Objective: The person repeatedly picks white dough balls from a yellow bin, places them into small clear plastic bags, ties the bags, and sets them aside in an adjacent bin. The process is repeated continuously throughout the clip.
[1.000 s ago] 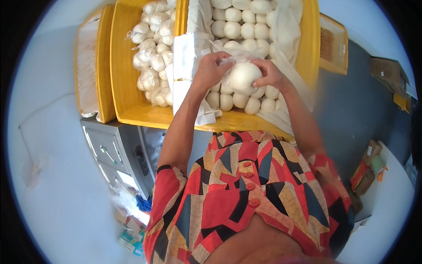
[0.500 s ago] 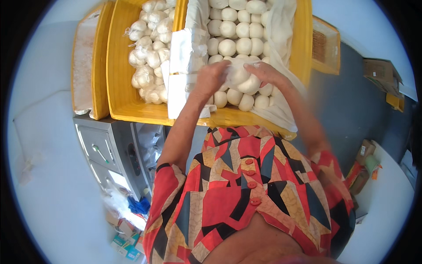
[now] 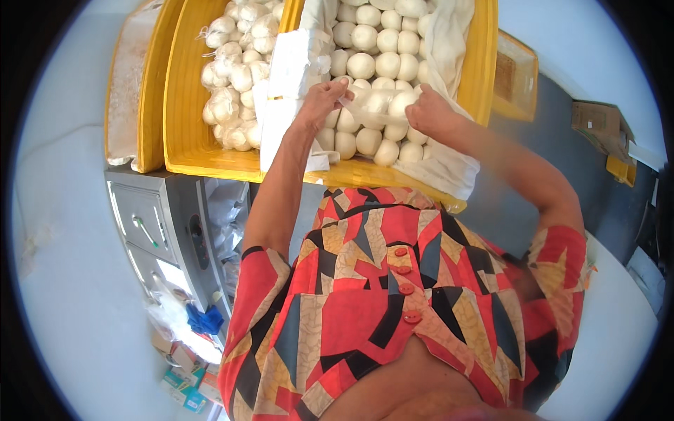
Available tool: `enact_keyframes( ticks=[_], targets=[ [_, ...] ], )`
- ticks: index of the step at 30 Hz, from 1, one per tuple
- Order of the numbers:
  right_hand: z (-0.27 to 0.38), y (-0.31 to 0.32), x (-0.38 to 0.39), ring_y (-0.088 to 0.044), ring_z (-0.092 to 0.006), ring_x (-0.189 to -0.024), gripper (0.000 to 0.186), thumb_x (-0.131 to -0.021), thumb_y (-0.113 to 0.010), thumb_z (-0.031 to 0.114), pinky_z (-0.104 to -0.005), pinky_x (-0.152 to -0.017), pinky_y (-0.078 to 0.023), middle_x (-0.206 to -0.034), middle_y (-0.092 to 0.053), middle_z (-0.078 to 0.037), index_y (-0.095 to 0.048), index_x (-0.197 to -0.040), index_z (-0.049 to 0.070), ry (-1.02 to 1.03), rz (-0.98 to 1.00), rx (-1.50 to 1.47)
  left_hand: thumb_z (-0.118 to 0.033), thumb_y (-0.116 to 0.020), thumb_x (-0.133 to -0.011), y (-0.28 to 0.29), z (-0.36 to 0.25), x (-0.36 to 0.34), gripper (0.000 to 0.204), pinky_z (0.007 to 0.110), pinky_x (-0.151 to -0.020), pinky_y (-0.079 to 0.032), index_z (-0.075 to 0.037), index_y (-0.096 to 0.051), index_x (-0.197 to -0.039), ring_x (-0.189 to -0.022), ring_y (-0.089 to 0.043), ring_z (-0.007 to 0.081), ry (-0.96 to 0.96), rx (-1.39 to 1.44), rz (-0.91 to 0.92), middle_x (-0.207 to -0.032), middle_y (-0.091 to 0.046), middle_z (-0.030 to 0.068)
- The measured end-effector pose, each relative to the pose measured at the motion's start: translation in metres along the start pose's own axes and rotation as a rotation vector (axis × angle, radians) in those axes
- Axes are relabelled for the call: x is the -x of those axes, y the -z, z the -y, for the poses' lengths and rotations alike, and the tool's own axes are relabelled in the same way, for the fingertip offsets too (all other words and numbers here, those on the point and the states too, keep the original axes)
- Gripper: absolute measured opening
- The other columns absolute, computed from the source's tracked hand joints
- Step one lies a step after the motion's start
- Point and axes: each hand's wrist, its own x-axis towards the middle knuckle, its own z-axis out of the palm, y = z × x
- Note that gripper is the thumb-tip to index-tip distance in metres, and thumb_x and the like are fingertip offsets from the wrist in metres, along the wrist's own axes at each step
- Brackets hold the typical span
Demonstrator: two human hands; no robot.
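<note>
A clear plastic bag (image 3: 372,107) with round white buns in it is stretched sideways between my hands. My left hand (image 3: 324,102) pinches one end of the bag between thumb and fingers. Curled into a fist, my right hand (image 3: 434,116) grips the other end, just right of a bun. Below the bag, rows of loose round white buns (image 3: 361,65) lie on pale cloth (image 3: 448,42) inside a yellow crate (image 3: 479,77). Close by my left hand, a stack of white plastic sheets or bags (image 3: 286,74) rests over the crate's left side.
Left of it, another yellow crate (image 3: 184,144) holds several tied bags of buns (image 3: 226,105). A grey metal cabinet (image 3: 140,210) stands below that crate. At the far right are a yellow bin (image 3: 518,77) and a cardboard box (image 3: 597,123) on the floor.
My hands have moved apart, the right one outward to the right with its elbow raised. The bag, bunched between them before, is now pulled out lengthwise.
</note>
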Motion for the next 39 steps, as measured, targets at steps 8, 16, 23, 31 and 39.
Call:
enact_keyframes(
  ticks=[8, 16, 23, 31, 39],
  targets=[
    [-0.017, 0.031, -0.013, -0.059, -0.0186, -0.061, 0.028, -0.077, -0.075, 0.018, -0.0304, -0.058, -0.046, -0.075, -0.062, -0.006, -0.059, -0.095, 0.003, -0.434, -0.884, -1.051, -0.012, -0.049, -0.094, -0.024, -0.063, 0.050, 0.027, 0.033, -0.088, -0.051, 0.005, -0.059, -0.113, -0.084, -0.066, 0.0189, -0.152, 0.337, 0.235, -0.098, -0.066, 0.0115],
    [-0.003, 0.091, -0.022, -0.057, -0.0108, -0.060, 0.063, -0.083, -0.070, 0.007, -0.0210, -0.045, -0.038, -0.093, -0.067, -0.014, -0.036, -0.135, -0.003, -0.427, -0.526, -2.336, 0.005, -0.051, -0.088, -0.029, -0.065, 0.050, 0.043, 0.028, -0.086, -0.050, -0.004, -0.054, -0.130, -0.091, -0.064, 0.0135, -0.276, 0.031, 0.272, -0.108, -0.065, 0.0072],
    [-0.005, 0.090, -0.006, -0.044, -0.0055, -0.048, 0.066, -0.084, -0.068, 0.007, -0.0177, -0.040, -0.031, -0.099, -0.064, -0.018, -0.032, -0.139, -0.003, -0.446, -0.358, -2.386, 0.002, -0.061, -0.082, -0.033, -0.046, 0.035, 0.050, 0.027, -0.074, -0.050, -0.004, -0.054, -0.131, -0.090, -0.059, 0.0104, -0.209, 0.141, 0.554, -0.100, -0.066, 0.0033],
    [-0.002, 0.098, 0.016, -0.046, -0.0048, -0.050, 0.063, -0.078, -0.072, 0.007, -0.0194, -0.040, -0.029, -0.071, -0.057, -0.004, -0.041, -0.131, -0.005, -0.551, -0.260, -2.312, -0.009, -0.068, -0.083, -0.052, -0.032, 0.031, 0.027, 0.022, -0.065, -0.047, -0.004, -0.063, -0.109, -0.079, -0.058, 0.0055, -0.123, 0.091, 0.639, -0.091, -0.065, -0.0026],
    [-0.013, 0.019, 0.041, -0.043, -0.0068, -0.052, 0.024, -0.079, -0.065, 0.005, -0.0209, -0.047, -0.035, -0.073, -0.057, -0.002, -0.056, -0.100, -0.003, -0.768, -0.577, -2.425, -0.013, -0.066, -0.083, -0.015, -0.039, 0.046, 0.011, 0.034, -0.092, -0.044, -0.003, -0.066, -0.084, -0.085, -0.055, 0.0148, -0.202, 0.301, 0.130, -0.083, -0.058, 0.0031]
  ],
)
